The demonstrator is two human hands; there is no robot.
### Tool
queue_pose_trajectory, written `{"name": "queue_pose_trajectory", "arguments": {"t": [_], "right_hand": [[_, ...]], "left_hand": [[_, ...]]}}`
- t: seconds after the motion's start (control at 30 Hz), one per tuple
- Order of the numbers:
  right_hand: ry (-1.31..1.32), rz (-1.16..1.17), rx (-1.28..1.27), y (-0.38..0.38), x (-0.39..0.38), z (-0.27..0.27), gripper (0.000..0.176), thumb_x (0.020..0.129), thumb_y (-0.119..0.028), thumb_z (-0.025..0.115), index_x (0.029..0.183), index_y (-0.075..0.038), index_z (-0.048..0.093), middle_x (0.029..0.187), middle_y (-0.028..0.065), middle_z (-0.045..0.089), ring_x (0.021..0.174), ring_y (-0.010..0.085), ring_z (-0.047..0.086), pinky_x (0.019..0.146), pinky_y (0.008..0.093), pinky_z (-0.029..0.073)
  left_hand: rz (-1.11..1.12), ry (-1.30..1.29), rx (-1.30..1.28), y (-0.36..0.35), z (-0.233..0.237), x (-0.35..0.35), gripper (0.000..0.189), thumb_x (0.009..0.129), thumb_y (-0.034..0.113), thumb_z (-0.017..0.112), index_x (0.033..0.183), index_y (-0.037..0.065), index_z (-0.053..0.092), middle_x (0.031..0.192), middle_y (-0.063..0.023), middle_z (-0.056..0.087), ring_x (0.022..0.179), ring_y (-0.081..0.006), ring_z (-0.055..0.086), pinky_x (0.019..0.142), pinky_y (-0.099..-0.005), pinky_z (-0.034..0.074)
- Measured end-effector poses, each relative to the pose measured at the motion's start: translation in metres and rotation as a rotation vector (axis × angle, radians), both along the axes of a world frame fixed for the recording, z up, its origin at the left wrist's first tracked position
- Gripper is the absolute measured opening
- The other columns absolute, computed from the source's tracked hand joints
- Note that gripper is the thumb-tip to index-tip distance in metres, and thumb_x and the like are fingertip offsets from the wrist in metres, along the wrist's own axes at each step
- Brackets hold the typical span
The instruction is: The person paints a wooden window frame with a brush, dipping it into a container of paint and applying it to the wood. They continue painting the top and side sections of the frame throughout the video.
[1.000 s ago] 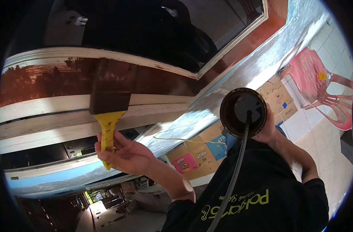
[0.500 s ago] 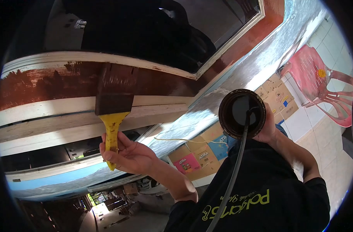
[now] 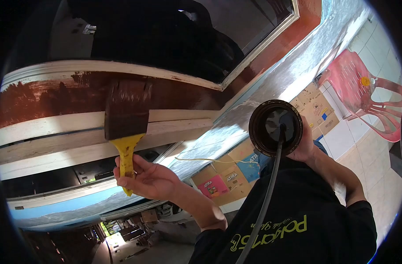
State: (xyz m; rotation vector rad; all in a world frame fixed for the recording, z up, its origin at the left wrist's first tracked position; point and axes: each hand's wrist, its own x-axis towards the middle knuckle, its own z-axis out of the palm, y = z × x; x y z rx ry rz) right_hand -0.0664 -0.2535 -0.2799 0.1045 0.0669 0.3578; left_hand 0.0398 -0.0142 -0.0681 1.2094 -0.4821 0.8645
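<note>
My left hand (image 3: 154, 178) is closed round the yellow handle of a wide paintbrush (image 3: 127, 112). Dark brown paint coats its bristles, which overlap a brown-painted wooden board (image 3: 179, 93) below the window frame. On the right, my right hand (image 3: 304, 143) grips a round can (image 3: 253, 130) from its far side, with most of the fingers hidden behind it. Dark, glossy liquid shows inside the can. A grey cord (image 3: 267, 193) runs up in front of my shirt and overlaps the can's mouth. Toward the board's left end the brown coat looks patchy.
Above the board is a dark glass pane (image 3: 165, 35) edged by a pale frame (image 3: 253, 55). Pale wooden ledges (image 3: 174, 127) lie below it. Flattened cardboard (image 3: 229, 178) covers part of the floor along the bluish wall (image 3: 249, 110). A red plastic chair (image 3: 348, 72) stands at right.
The paintbrush in my left hand has shifted slightly down and left, its bristle tips lower on the brown board. The can has barely moved, and the reflection on its liquid differs.
</note>
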Motion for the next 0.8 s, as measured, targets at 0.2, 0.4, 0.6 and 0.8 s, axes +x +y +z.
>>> {"name": "queue_pose_trajectory", "arguments": {"t": [0.2, 0.4, 0.6, 0.8], "right_hand": [[0.009, 0.009, -0.023, 0.0025, 0.001, -0.0036, 0.071, 0.09, -0.061, 0.031, 0.134, -0.006, 0.042, 0.133, 0.0157, 0.047, 0.117, 0.0319, 0.051, 0.096, 0.0525, 0.042], [0.042, 0.015, -0.049, 0.0019, -0.0002, -0.0024, 0.072, 0.09, -0.061, 0.031, 0.134, -0.005, 0.042, 0.133, 0.0165, 0.047, 0.117, 0.0323, 0.051, 0.096, 0.0525, 0.043], [0.021, 0.005, -0.049, 0.002, -0.0002, -0.0053, 0.073, 0.089, -0.062, 0.031, 0.134, -0.005, 0.042, 0.133, 0.0169, 0.046, 0.118, 0.0329, 0.049, 0.097, 0.0534, 0.041], [0.04, 0.026, -0.066, 0.0017, 0.0008, -0.0028, 0.075, 0.089, -0.063, 0.031, 0.134, -0.005, 0.041, 0.133, 0.0171, 0.046, 0.119, 0.0332, 0.048, 0.097, 0.0544, 0.04]], "left_hand": [[0.037, 0.037, 0.031, -0.0018, -0.0051, 0.0034, 0.043, 0.096, 0.032, 0.049, 0.117, -0.005, 0.042, 0.115, -0.0188, 0.053, 0.109, -0.0255, 0.058, 0.091, -0.0305, 0.055], [0.008, 0.027, 0.058, -0.0064, -0.0033, 0.0027, 0.042, 0.093, 0.034, 0.054, 0.114, -0.002, 0.046, 0.113, -0.0148, 0.052, 0.11, -0.0202, 0.057, 0.095, -0.0274, 0.052], [0.052, 0.013, 0.024, 0.0007, -0.0026, 0.0018, 0.042, 0.096, 0.032, 0.049, 0.117, -0.003, 0.043, 0.114, -0.0176, 0.054, 0.109, -0.0239, 0.058, 0.092, -0.0296, 0.054], [0.027, 0.0, 0.067, -0.006, -0.0015, 0.0047, 0.04, 0.096, 0.032, 0.048, 0.115, -0.003, 0.045, 0.114, -0.0175, 0.054, 0.109, -0.0244, 0.058, 0.094, -0.0307, 0.053]]}}
